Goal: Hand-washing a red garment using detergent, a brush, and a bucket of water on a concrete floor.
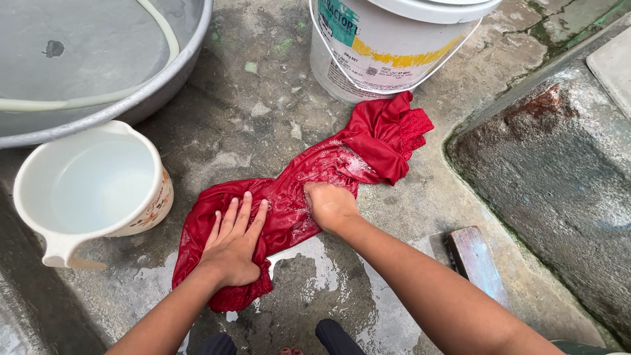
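Both hands are on the wet, soapy red cloth garment [315, 184] spread across the damp concrete floor [250, 112]. My left hand [233, 246] presses it flat, fingers spread; my right hand [330, 205] is fisted, knuckles down on the middle, between the white plastic dipper [39, 217] and white plastic bucket [388, 59].

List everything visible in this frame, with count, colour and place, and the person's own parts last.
cloth: one, red, wet and soapy, spread on the concrete floor in the middle
bucket: one, white with a wire handle, top centre, the cloth's end against its base
basin: one, grey metal, top left, with a pale hose lying in it
dipper: one, cream with a handle, left, water inside
wooden block: one, brown, lower right on the floor
stone slab: one, grey, right
left hand: flat on the cloth, fingers spread
right hand: closed in a fist, pressed into the cloth
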